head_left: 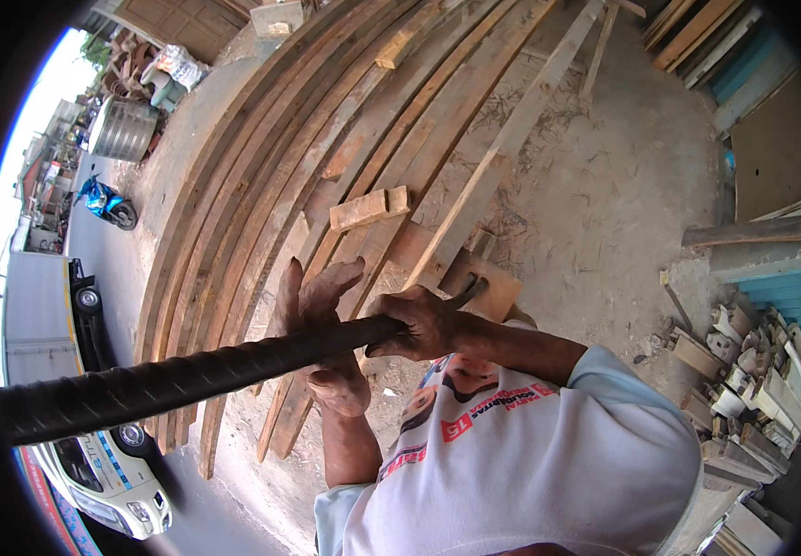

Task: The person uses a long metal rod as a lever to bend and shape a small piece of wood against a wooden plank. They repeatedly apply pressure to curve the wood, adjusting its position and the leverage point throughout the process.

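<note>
A dark ribbed steel bar (pixel 187 368) runs from the left rim towards the middle, close to me. Closed around it is my right hand (pixel 419 322), and a bent dark end shows just beyond the fist. My left hand (pixel 324 301) is behind the bar, its fingers and thumb spread apart and not wrapped round it; the bar crosses in front of the palm. Whether the palm touches the bar I cannot tell. Past my hands lie a short wooden block (pixel 370 209) and a pale wooden beam (pixel 502 153).
Several long wooden beams (pixel 234 199) lie side by side across the ground. Offcuts (pixel 743 371) are heaped at the right, near leaning boards (pixel 785 153). On the road at left are a blue motorcycle (pixel 104 202), a truck (pixel 44 315) and a white vehicle (pixel 108 482).
</note>
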